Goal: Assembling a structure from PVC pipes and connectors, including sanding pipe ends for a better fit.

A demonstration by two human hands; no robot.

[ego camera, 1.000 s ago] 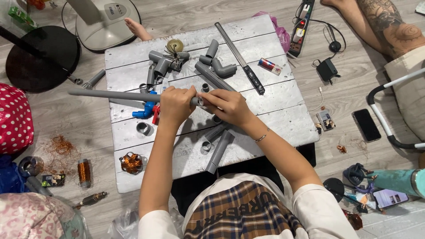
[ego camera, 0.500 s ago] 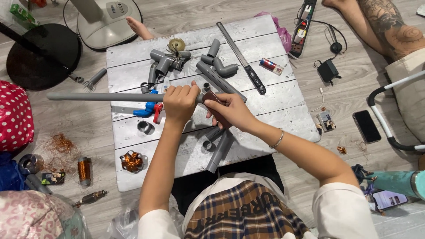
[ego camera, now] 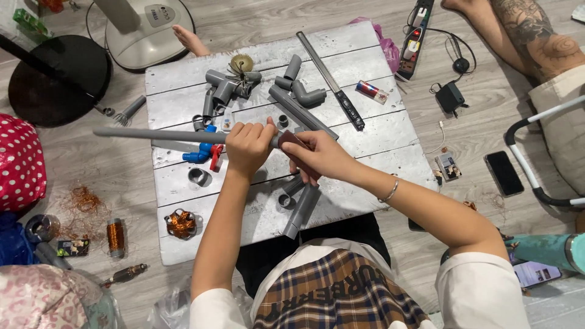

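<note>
Long grey plastic pipe [ego camera: 158, 134] lies level above the silver-painted plank desk [ego camera: 378, 143], gripped by the left hand [ego camera: 248, 146]. Right hand [ego camera: 317, 155] closes on a dark fitting [ego camera: 291, 139] at the pipe's end. Blue valve [ego camera: 201, 152] sits just under the pipe.
</note>
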